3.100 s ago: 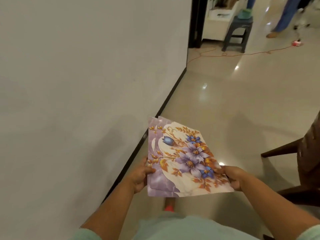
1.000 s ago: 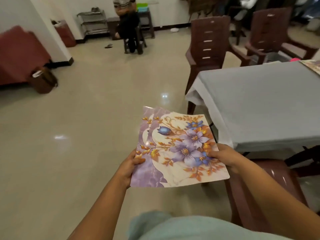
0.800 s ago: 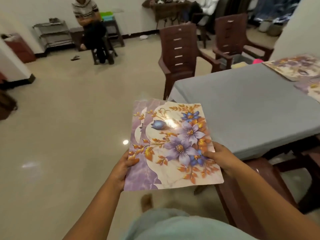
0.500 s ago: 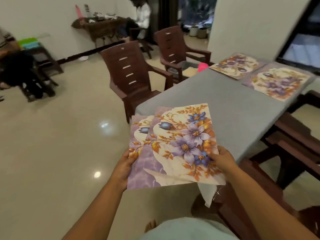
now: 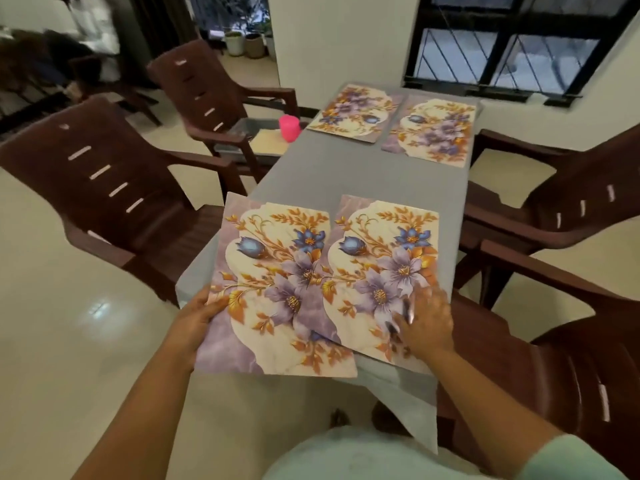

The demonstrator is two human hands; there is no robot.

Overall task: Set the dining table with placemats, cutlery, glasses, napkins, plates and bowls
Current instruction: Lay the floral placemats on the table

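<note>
Grey-clothed dining table [image 5: 349, 174] mid-frame, two floral placemats [image 5: 398, 124] lay at upper centre, left hand [image 5: 194, 318] pinched left placemat [image 5: 273, 289], right hand [image 5: 424, 322] pressed flat, fingers spread, on right placemat [image 5: 384, 271].

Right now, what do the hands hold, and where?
The left hand grips the left placemat at its left edge. The right hand only rests flat on the right placemat.

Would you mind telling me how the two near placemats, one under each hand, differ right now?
The left placemat is gripped at its edge by the left hand and overhangs the table; the right placemat lies on the table under the right hand. The left overlaps the right. Both share one floral print.
</note>
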